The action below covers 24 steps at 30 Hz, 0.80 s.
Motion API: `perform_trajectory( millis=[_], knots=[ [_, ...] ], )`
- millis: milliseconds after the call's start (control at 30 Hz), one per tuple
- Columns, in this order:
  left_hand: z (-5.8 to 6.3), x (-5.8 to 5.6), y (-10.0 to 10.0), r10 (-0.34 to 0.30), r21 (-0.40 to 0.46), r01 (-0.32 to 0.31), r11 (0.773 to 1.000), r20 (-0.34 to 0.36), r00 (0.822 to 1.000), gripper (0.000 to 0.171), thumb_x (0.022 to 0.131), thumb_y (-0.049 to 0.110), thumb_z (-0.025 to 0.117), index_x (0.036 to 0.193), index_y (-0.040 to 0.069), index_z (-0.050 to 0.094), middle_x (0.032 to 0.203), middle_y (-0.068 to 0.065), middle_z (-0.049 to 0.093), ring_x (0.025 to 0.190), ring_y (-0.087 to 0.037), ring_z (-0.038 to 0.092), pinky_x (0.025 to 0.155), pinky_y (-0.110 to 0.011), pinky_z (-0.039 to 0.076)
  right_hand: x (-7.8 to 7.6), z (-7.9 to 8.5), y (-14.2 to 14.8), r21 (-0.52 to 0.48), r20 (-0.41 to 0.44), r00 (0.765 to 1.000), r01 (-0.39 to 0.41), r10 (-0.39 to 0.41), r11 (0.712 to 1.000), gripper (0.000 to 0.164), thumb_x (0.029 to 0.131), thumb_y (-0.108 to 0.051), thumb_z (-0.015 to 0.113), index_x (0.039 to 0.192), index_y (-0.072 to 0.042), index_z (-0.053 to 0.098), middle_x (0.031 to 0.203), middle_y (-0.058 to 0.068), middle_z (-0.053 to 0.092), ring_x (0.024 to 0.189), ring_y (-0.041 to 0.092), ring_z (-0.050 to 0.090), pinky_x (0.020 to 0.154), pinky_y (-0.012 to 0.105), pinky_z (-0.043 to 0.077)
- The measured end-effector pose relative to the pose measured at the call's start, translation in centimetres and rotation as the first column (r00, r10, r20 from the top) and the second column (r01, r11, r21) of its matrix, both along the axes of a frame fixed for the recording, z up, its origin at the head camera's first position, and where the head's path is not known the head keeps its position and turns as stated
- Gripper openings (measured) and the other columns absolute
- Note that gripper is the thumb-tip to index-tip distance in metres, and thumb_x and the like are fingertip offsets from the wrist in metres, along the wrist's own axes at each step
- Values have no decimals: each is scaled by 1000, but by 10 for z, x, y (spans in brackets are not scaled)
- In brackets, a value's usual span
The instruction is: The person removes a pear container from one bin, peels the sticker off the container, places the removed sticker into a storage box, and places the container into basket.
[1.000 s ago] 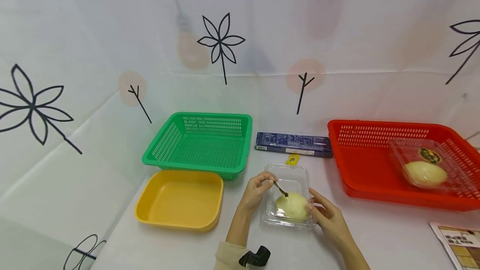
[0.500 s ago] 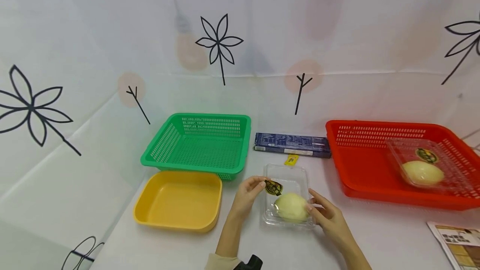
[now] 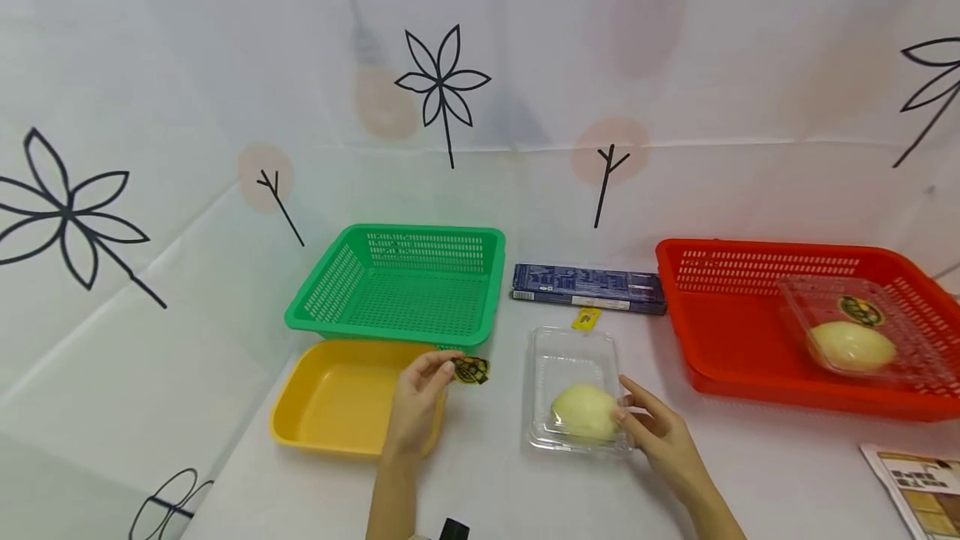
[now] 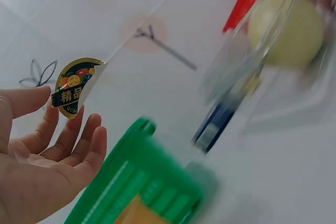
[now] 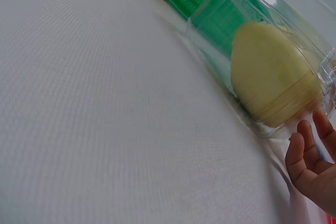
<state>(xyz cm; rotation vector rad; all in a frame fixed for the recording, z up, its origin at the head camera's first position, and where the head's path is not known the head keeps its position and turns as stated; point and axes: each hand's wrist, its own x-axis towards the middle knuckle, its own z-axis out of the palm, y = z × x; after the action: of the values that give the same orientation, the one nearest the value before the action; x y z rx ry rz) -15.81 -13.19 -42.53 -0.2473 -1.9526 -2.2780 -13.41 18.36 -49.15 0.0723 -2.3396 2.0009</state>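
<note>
My left hand (image 3: 417, 398) pinches an oval sticker (image 3: 471, 370) by its edge, over the right side of the yellow tub (image 3: 352, 394). Fruit pictures and gold lettering on black show on the sticker (image 4: 76, 85) in the left wrist view, one side of it curling back to white. A hinged clear plastic box (image 3: 547, 348) lies on the table with a smooth, pale yellow-green, rounded fruit-like thing (image 3: 585, 412) inside. At the box's right side, my right hand (image 3: 660, 432) holds its edge between thumb and fingers. The right wrist view shows those fingertips (image 5: 304, 129) at the box's end.
A green basket (image 3: 420, 298) stands behind the yellow tub. At the back lie a dark blue carton (image 3: 588, 286) and a small yellow packet (image 3: 586, 319). On the right, a red basket (image 3: 727, 340) holds a similar labelled box (image 3: 855, 332), with a printed packet (image 3: 918, 482) in front.
My left hand has moved left, away from the clear box, carrying the sticker toward the yellow tub. The sticker has turned to show its printed face. The right hand stays at the box.
</note>
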Motion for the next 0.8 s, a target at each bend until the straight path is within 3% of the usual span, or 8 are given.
perform_trajectory(
  millis=[100, 200, 333, 433, 533, 633, 800],
  knots=[
    [-3, 5, -22, 93, 20, -93, 995, 7, 996, 29, 93, 1, 54, 108, -23, 49, 99, -4, 65, 92, -10, 61, 84, -23, 49, 1, 0, 1, 10, 18, 1000, 9, -9, 1000, 49, 91, -9, 60, 136, 2, 44, 98, -4, 54, 77, 9, 58, 60, 22, 48],
    [-7, 10, -44, 180, -12, -180, 984, 45, 983, 29, 94, 1, 53, 109, -23, 49, 96, 0, 65, 90, -9, 62, 82, -22, 50, 2, 0, 1, 15, 19, 1000, 15, -15, 1000, 50, 90, -9, 61, 136, 3, 44, 97, -5, 54, 77, 9, 58, 59, 22, 48],
    [-12, 16, -72, 288, -103, -276, 956, 135, 948, 31, 94, 4, 53, 112, -21, 50, 94, 3, 63, 87, -5, 60, 80, -20, 51, 2, 0, 1, 12, 7, 1000, 15, -15, 1000, 49, 90, -8, 61, 135, 4, 44, 97, -5, 55, 76, 9, 59, 58, 22, 47],
    [-14, 18, -91, 347, -188, -312, 931, 194, 918, 34, 95, 9, 54, 115, -18, 51, 94, 4, 61, 85, -2, 59, 79, -18, 50, 1, 0, 1, 7, -3, 1000, 6, -6, 1000, 49, 90, -8, 61, 135, 4, 45, 97, -4, 55, 75, 10, 58, 58, 21, 47],
    [-14, 18, -105, 380, -264, -318, 911, 233, 895, 38, 96, 14, 54, 119, -16, 50, 100, -2, 60, 85, 0, 58, 78, -16, 50, 0, 0, 1, 4, -9, 1000, -1, 1, 1000, 49, 90, -7, 61, 135, 5, 45, 97, -3, 54, 73, 11, 58, 58, 21, 47],
    [-12, 17, -115, 386, -342, -288, 894, 263, 884, 43, 97, 21, 52, 123, -14, 49, 114, -13, 57, 89, -3, 58, 83, -18, 49, 0, 0, 0, 0, -5, 1000, -1, 1, 1000, 49, 90, -7, 61, 135, 5, 44, 97, -2, 54, 73, 11, 58, 58, 21, 47],
    [-11, 10, -131, 346, -448, -183, 875, 315, 884, 51, 98, 29, 50, 127, -12, 47, 129, -26, 48, 105, -27, 60, 99, -42, 42, 0, 0, 0, 1, -6, 1000, 2, -2, 1000, 49, 90, -7, 61, 135, 5, 44, 97, -2, 54, 73, 11, 58, 57, 21, 46]
  ],
)
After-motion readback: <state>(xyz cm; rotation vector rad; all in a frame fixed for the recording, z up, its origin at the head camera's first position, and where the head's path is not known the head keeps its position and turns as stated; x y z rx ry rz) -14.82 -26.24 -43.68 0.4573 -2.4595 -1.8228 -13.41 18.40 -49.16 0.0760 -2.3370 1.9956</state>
